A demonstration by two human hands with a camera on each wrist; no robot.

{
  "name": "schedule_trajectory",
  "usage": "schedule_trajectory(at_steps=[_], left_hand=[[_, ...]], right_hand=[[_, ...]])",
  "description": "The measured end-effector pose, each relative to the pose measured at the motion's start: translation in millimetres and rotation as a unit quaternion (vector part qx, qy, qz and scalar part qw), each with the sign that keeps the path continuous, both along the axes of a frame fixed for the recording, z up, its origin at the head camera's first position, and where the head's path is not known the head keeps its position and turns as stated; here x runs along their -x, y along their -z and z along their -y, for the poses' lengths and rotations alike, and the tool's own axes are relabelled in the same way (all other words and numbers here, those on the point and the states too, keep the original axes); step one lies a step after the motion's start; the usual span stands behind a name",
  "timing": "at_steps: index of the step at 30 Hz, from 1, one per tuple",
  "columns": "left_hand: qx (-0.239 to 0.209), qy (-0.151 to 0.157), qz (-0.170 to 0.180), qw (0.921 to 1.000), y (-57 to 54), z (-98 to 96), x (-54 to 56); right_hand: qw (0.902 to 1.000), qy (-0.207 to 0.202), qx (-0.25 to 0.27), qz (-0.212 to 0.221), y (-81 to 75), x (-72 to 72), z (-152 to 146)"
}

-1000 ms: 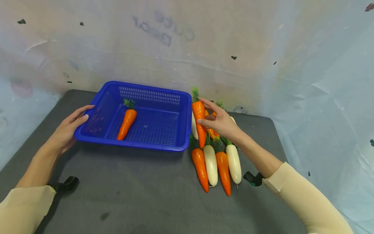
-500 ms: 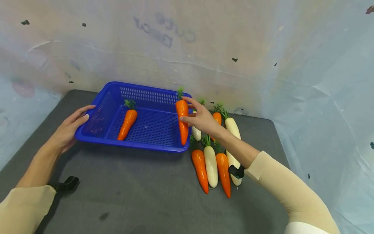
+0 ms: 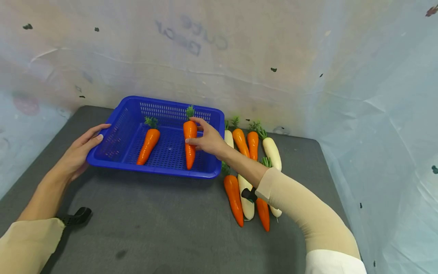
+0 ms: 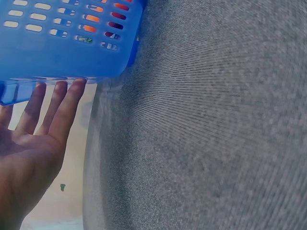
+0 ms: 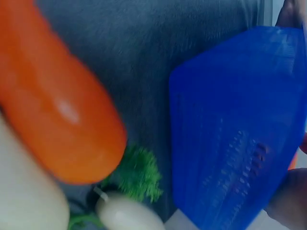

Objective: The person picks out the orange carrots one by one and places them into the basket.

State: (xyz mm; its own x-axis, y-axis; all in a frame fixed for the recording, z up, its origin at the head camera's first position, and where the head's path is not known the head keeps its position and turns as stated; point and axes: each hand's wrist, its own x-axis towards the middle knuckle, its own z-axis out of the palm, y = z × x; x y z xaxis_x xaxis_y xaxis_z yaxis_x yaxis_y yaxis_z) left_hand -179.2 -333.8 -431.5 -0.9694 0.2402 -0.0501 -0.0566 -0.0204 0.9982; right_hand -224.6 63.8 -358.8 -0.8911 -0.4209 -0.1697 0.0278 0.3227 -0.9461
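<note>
A blue plastic basket (image 3: pixel 157 171) with slotted walls sits left of centre in the head view. My left hand (image 3: pixel 76 154) holds its left rim, thumb on top; in the left wrist view the fingertips (image 4: pixel 77 86) meet the rim from below. Inside, at the left, lies an orange carrot (image 3: pixel 149 146) with a green tuft. Over the basket's right half, my right hand (image 3: pixel 209 140) pinches a second carrot (image 3: pixel 189 152) between thumb and fingers, its tuft pointing to the back wall. The right wrist view shows only the edge of that hand (image 5: pixel 290 199), beyond the basket wall (image 5: pixel 225 129).
Right of the basket, several carrots (image 3: pixel 234 199) and white radishes (image 3: pixel 272 152) lie in two rows, partly hidden under the right forearm. A dark grey cloth (image 3: pixel 164 228) covers the table. Behind it and to the right hangs pale plastic sheeting (image 3: pixel 239 45).
My right hand has carried the carrot leftward from the pile, across the basket's right rim, to above its inside. The left hand and the basket have stayed in place.
</note>
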Motion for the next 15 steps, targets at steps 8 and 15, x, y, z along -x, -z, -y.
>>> schedule_trajectory(at_steps=[8,15], left_hand=[[0.0,-0.001,-0.001,1.0,2.9,-1.5,-1.8],[-0.014,-0.003,-0.005,0.9999,1.6,0.8,-0.8]], right_hand=[[0.9991,0.029,-0.012,0.027,17.1,2.6,23.8],[0.9994,0.025,0.0,0.026,24.7,11.1,44.2]])
